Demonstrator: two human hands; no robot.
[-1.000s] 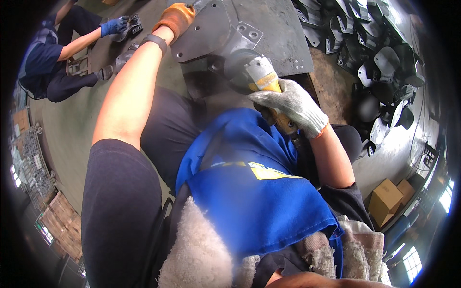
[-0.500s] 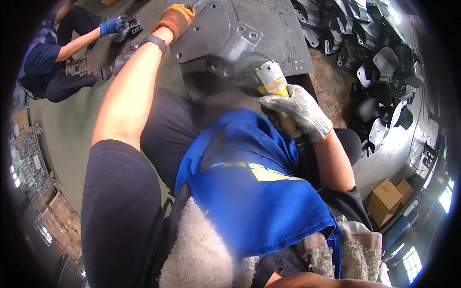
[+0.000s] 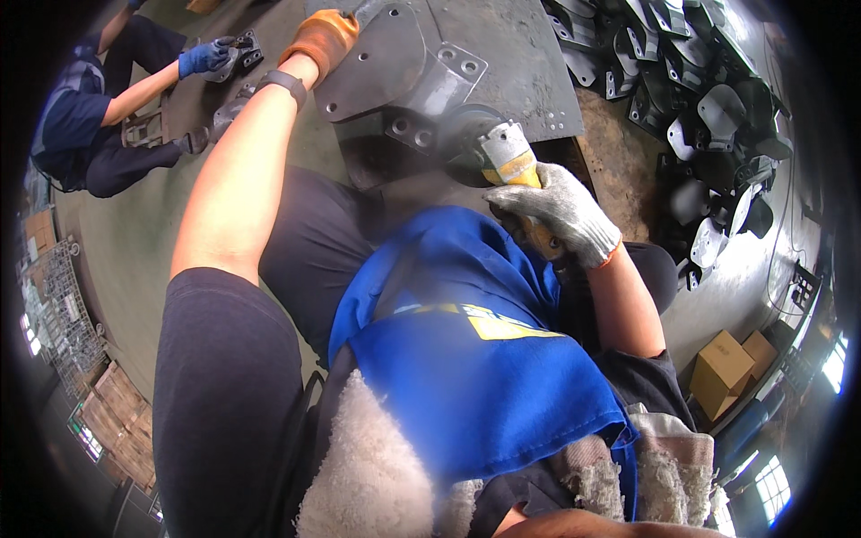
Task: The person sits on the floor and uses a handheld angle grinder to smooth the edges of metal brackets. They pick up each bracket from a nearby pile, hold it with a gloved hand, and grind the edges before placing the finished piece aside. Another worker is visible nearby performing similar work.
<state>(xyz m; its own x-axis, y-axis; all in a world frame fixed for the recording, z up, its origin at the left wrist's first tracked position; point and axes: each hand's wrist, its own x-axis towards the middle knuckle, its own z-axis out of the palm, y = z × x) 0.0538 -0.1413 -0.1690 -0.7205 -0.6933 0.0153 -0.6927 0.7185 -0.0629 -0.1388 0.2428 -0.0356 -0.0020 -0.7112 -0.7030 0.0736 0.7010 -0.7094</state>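
My right hand, in a grey knit glove, grips a yellow angle grinder with a silver head. The grinder's round disc is blurred and sits at the near right side of a dark metal bracket. That bracket has a broad rounded plate with holes and a flange with paired holes. At its far left edge, my left hand, in an orange glove, is closed on the plate; its fingertips are partly hidden. The bracket lies on a dark metal work surface.
Many similar dark brackets are heaped at the right. To the far left a co-worker's blue-gloved hand is at another bracket. Cardboard boxes stand at the lower right. A blue apron covers my lap.
My left hand and the bracket have shifted slightly left. The grinder in my right hand has moved a little nearer to me. The co-worker's gloved hand has moved slightly left.
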